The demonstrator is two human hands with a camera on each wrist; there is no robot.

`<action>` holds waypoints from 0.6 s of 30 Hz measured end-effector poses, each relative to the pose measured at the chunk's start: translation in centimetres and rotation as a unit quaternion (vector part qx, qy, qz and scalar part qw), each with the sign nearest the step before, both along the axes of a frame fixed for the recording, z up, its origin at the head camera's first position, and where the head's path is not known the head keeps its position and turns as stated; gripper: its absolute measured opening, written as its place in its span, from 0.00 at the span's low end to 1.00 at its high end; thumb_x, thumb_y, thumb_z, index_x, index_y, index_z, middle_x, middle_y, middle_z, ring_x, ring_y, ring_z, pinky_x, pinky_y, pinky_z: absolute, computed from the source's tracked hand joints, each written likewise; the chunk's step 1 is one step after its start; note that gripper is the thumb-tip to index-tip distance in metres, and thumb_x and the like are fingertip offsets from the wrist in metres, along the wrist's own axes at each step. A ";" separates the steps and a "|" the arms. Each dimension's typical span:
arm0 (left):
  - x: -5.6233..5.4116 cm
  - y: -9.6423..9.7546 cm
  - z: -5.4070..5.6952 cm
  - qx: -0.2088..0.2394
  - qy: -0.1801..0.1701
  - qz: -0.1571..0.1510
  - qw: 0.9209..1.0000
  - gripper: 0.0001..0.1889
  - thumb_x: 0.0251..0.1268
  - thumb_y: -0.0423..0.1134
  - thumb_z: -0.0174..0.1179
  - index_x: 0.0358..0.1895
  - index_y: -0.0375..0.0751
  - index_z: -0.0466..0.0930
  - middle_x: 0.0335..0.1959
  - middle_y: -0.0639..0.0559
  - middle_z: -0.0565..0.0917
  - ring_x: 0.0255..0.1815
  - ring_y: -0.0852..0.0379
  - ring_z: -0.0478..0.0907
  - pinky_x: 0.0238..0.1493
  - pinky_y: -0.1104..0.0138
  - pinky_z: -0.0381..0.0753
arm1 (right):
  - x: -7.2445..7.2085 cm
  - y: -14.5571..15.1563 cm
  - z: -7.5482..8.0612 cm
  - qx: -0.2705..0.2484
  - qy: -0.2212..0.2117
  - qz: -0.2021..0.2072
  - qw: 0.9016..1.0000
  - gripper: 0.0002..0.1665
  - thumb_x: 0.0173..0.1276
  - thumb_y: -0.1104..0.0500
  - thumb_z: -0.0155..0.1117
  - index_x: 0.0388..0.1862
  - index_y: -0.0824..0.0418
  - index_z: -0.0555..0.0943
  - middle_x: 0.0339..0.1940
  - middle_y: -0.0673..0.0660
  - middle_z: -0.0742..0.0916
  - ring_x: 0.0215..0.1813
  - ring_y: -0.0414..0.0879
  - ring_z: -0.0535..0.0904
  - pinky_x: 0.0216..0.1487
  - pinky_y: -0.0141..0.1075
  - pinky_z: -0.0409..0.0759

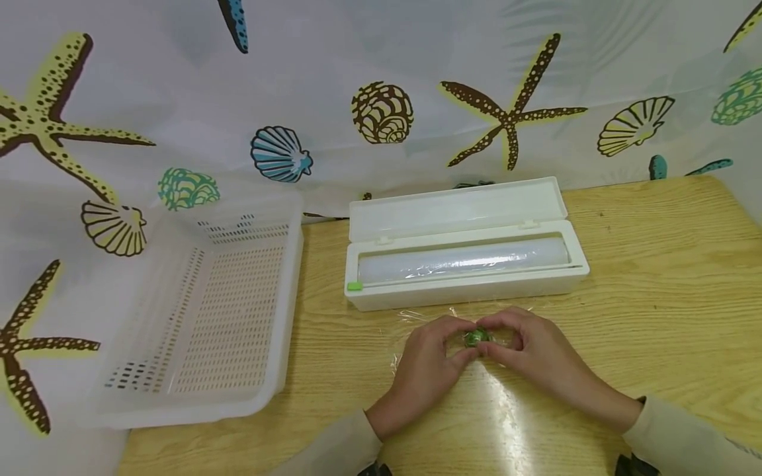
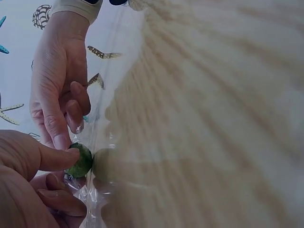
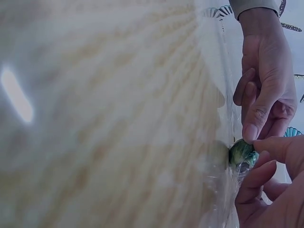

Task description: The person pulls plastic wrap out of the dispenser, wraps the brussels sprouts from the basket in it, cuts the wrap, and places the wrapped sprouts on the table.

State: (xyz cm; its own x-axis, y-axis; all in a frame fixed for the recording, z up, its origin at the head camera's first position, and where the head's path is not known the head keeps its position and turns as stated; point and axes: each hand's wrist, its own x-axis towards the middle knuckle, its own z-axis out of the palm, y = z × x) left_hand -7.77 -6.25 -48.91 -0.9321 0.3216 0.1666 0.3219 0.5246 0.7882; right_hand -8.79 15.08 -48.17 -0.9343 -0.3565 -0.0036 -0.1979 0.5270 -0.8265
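A small round green fruit [image 1: 476, 338] sits on the table between both hands, with clear cling film [image 1: 411, 317] around and under it. My left hand [image 1: 425, 354] pinches it from the left, its thumb lying on the green skin in the left wrist view. From the right, my right hand [image 1: 538, 344] holds it with thumb and index finger, and the fingertips of the two hands meet there. Crinkled film shows beneath the fruit [image 3: 241, 153] in the right wrist view. The other fingers of both hands are bent and partly hidden.
Behind the hands stands a white cling film box [image 1: 464, 289] with its lid [image 1: 458, 208] raised, a film roll [image 1: 464, 259] inside and a green slider [image 1: 354, 286]. A white perforated basket [image 1: 238, 317] is at the left. A patterned cloth [image 1: 333, 79] hangs behind the wooden table [image 1: 655, 297].
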 end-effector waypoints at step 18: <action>-0.1 0.0 0.6 -0.040 -0.029 -0.004 0.999 0.14 0.71 0.33 0.75 0.55 0.32 0.90 0.47 0.48 0.86 0.40 0.58 0.77 0.45 0.65 0.79 | 0.1 0.1 -0.1 0.000 0.008 0.004 1.000 0.21 0.66 0.58 0.85 0.58 0.50 0.90 0.28 0.44 0.82 0.21 0.37 0.69 0.22 0.32 0.70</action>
State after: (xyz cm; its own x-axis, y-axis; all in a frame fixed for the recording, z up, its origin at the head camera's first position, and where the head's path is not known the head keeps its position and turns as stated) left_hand -7.86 -6.26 -48.28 -0.9370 0.3388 0.0854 0.2809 0.5851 0.7607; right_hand -8.68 15.21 -48.23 -0.9314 -0.3639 0.0121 -0.2159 0.5253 -0.8231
